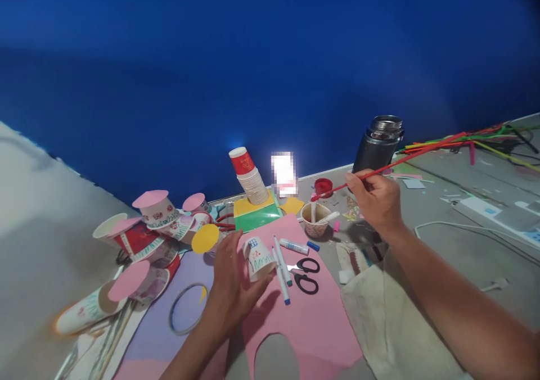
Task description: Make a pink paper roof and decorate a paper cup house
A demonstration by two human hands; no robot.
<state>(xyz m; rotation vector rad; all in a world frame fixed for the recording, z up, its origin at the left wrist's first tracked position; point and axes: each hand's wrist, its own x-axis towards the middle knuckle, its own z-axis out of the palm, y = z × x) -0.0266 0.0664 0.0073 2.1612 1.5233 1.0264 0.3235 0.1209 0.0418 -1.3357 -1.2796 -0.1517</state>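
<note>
Paper cup point(258, 258), decorated with drawn windows and green scribble, is held on its side on the pink sheet point(312, 318) by the left hand point(232, 281), whose fingers are curled around it, while a red pipe cleaner point(405, 158) is pinched between thumb and fingers of the right hand point(375, 200), raised above the worktop point(464, 239) near the flask point(378, 144). The step in hand is judged to be the bringing of the pipe cleaner to the cup; next, its free end would need to be guided down to the cup, which should be kept steady, with the markers point(282, 267) and scissors point(306, 275) just beside it avoided.

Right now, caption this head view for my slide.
Left hand steadies a decorated paper cup while right hand holds a red pipe cleaner.
</note>
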